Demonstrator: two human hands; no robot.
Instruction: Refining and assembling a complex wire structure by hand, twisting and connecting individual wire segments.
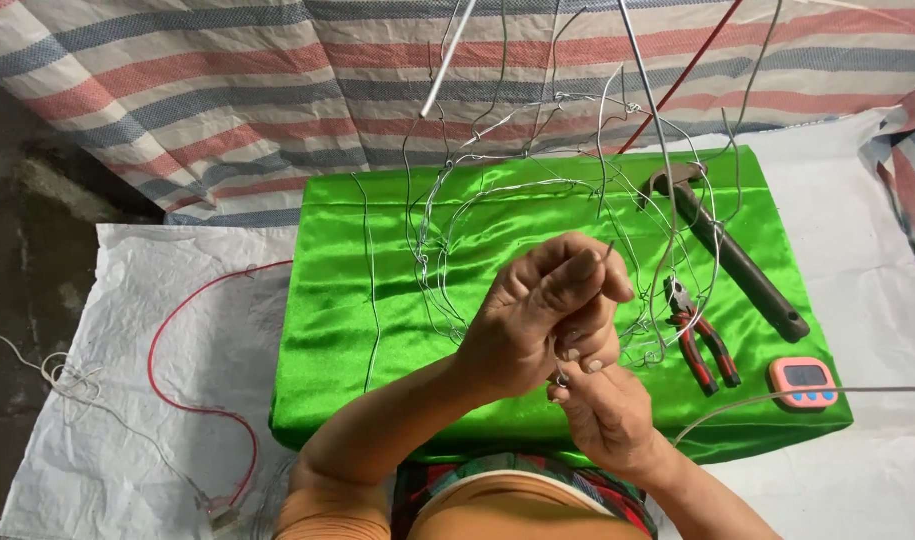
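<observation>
Hands are meeting low at the centre of the green satin cloth (397, 300), over its near edge. The left hand (537, 315) is lying above, fingers curled shut and pinching a short thin wire (608, 250) whose free tip is sticking out past the knuckles. The right hand (607, 410) is sitting just beneath, touching the left, fingertips closed on the lower stretch of the same wire, where a small loop seems to be showing; the exact grip is hidden by the fingers.

Risk assessment: the exposed tip is pointing up and away from the person, and it could prick a finger if the pinch slips. A loose wire tangle (537, 190) is sprawling just behind the hands, and a sleeve or finger could snag it and drag it across the cloth. Pliers with red handles (699, 340) are lying just right of the hands, with a hammer (737, 255) beyond them and a small pink timer (803, 383) near the cloth's corner; a snagged strand could pull any of these.

Orientation: the wire's long axis is running near upright in the view, leaning slightly right, from loop end below to free tip above.
</observation>
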